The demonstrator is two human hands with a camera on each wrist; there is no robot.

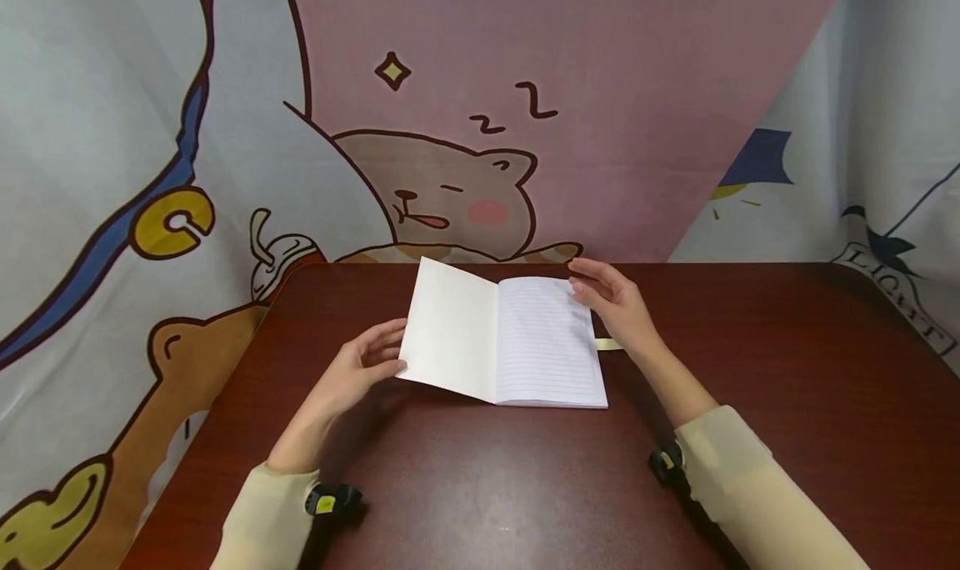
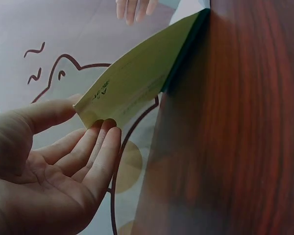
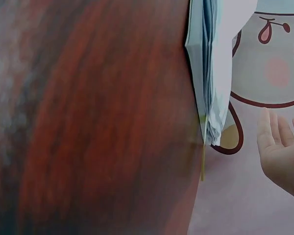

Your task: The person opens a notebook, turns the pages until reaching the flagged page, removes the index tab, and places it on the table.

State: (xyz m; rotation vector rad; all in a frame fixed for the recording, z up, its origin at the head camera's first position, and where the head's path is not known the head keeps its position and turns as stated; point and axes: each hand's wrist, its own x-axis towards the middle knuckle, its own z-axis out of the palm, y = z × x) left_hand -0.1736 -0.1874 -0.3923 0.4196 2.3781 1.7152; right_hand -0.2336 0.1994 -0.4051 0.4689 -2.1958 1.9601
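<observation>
A notebook [image 1: 551,345] lies on the table, opened at its front, with a ruled page on the right. Its cover [image 1: 450,328] is raised at an angle on the left, blank white inside; the left wrist view shows its yellow-green outer face [image 2: 137,63]. My left hand [image 1: 358,366] holds the cover's free edge, thumb at the corner and fingertips against the outer face. Over the upper right of the ruled page hovers my right hand [image 1: 618,303]; in the right wrist view that hand [image 3: 283,156] is apart from the pages, fingers loosely extended.
A pale yellow ribbon [image 1: 608,344] sticks out past the notebook's right edge. The dark red-brown wooden table [image 1: 487,487] reaches back to a cloth backdrop [image 1: 615,137] printed with cartoon animals. Both wrists carry small black devices [image 1: 333,501] below the cream sleeves.
</observation>
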